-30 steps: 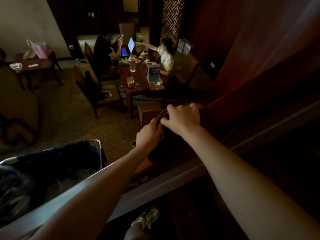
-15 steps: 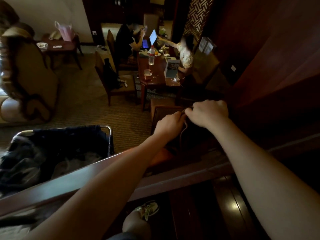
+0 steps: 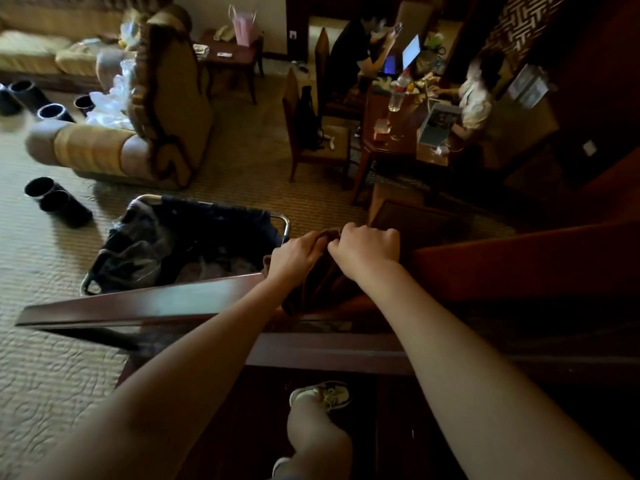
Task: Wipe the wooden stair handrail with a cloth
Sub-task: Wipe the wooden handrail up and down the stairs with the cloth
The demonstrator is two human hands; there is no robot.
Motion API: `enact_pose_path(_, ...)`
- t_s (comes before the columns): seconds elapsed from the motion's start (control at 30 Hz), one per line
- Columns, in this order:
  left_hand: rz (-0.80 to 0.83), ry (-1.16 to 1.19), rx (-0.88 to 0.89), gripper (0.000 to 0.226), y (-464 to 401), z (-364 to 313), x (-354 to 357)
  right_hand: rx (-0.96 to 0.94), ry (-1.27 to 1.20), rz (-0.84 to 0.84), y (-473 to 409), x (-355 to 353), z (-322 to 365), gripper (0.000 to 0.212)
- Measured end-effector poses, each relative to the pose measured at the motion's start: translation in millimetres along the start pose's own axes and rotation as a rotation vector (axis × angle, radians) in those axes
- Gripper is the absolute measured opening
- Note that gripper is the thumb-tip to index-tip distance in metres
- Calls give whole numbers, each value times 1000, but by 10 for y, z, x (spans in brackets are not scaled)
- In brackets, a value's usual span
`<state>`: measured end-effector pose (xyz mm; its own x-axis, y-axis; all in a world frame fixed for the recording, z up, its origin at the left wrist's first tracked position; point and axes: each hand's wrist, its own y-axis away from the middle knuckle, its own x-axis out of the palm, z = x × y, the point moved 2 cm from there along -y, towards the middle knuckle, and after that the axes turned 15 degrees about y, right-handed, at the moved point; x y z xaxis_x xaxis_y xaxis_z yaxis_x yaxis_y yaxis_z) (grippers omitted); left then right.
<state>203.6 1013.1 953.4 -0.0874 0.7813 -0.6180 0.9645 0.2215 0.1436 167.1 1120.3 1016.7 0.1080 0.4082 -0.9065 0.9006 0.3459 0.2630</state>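
A dark brown cloth [image 3: 317, 282] hangs between my two hands, just above the wooden stair handrail [image 3: 145, 301]. My left hand [image 3: 296, 254] grips the cloth's top edge on the left. My right hand [image 3: 363, 249] grips the same edge right beside it, fingers curled over. The cloth's lower part drapes down onto the dark polished rail, which runs from lower left toward the right. My knee and a sneaker [image 3: 323, 396] show below on the dark stair floor.
Beyond the rail stands a metal-framed cart [image 3: 194, 244] with dark bags. An armchair [image 3: 149, 112], black cylinders [image 3: 57, 200] on the carpet, and a table [image 3: 391, 140] with two seated people lie farther off. A red-brown wall panel [image 3: 519, 265] is at right.
The view has swung left and down, bringing the armchair and carpet into sight. Both hands kept their grip on the cloth and moved left along the rail.
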Motion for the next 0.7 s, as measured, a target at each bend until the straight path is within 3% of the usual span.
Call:
enact_pose_path(0.23,-166,-70,36,36,141,-685,140,62,-36,-197,329,-193,-528,37)
enact_pose_path(0.5,-61,55,306,29,32,-2111,528,340,-52,-426,802,-407,-1840,28)
enact_pose_path(0.6,34,164,385,28,60,-2628,771,488,-20,-594,1018,-443,-2344,21)
enact_pose_path(0.7,143,228,477,27,109,-3169,988,608,11,-626,1219,-501,-2817,26)
